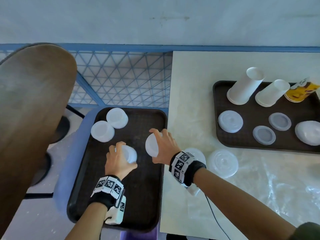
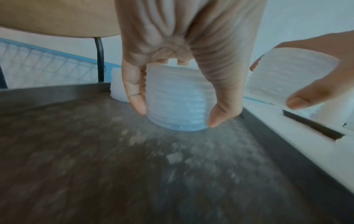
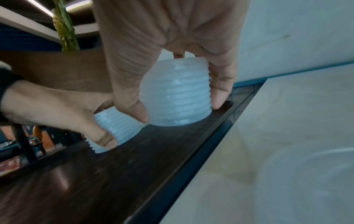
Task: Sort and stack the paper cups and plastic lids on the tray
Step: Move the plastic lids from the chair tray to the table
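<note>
A dark brown tray (image 1: 142,196) lies low at the left, beside the table. My left hand (image 1: 125,155) grips a stack of translucent ribbed plastic lids (image 1: 129,154) from above, at or just over the tray floor (image 2: 134,166); thumb and fingers pinch its sides (image 2: 176,98). To its right, my right hand (image 1: 153,146) holds a second lid stack (image 1: 151,144), tilted, near the tray's right rim (image 3: 210,136). That stack (image 3: 176,94) sits between thumb and fingers. Two more lid stacks (image 1: 117,117) (image 1: 102,131) stand at the tray's far left corner.
A second tray (image 1: 251,141) on the cream table holds upturned white cup stacks (image 1: 244,89) (image 1: 271,95), yellow printed cups (image 1: 299,93) and several lid piles (image 1: 230,121). Loose clear lids (image 1: 223,163) lie on the table. A brown seat (image 1: 31,101) stands left, blue mesh (image 1: 121,78) behind.
</note>
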